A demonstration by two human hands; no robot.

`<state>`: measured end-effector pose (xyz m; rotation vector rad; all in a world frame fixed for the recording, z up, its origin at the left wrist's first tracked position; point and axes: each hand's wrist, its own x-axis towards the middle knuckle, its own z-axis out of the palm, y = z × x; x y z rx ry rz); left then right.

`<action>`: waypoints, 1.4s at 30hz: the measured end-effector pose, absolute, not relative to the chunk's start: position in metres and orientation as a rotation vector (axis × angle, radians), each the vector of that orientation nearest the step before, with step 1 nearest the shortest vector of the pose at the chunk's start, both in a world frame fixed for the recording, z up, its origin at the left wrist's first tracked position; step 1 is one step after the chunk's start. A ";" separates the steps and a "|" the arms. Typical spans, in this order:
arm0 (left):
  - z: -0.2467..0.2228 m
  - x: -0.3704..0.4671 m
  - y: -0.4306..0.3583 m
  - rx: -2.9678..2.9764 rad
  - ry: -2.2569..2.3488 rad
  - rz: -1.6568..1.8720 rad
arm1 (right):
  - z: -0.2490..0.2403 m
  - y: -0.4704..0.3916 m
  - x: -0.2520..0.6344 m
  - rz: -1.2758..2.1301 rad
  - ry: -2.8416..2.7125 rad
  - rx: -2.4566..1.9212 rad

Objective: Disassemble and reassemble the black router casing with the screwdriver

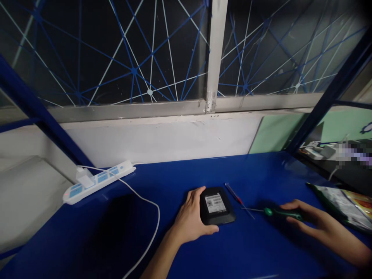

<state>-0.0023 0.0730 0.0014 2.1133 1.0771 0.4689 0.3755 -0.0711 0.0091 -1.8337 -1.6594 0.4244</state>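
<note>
Left hand (190,217) grips black, square, white-labelled plastic device (215,205) at its edges; right hand (315,221) grasps green-and-black-handled metal-shaft screwdriver (280,212).

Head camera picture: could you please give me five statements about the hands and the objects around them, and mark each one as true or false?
1. The left hand grips the black box. True.
2. The right hand is empty. False: it holds a green-handled screwdriver.
3. A thin screwdriver with a red part is between the box and the right hand in the picture. True.
4. The power strip has nothing plugged into it. False: a white plug sits in it.
5. A shiny packet lies near the left edge of the picture. False: it lies near the right edge.
</note>
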 end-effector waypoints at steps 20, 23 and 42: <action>0.013 -0.001 0.108 2.405 0.858 0.374 | 0.034 0.040 0.259 0.066 -1.839 -1.745; 0.012 -0.004 0.110 2.418 0.822 0.403 | 0.040 0.060 0.217 0.098 -1.916 -1.839; -0.003 -0.002 0.113 2.426 0.772 0.490 | 0.022 0.084 0.218 0.126 -1.928 -2.100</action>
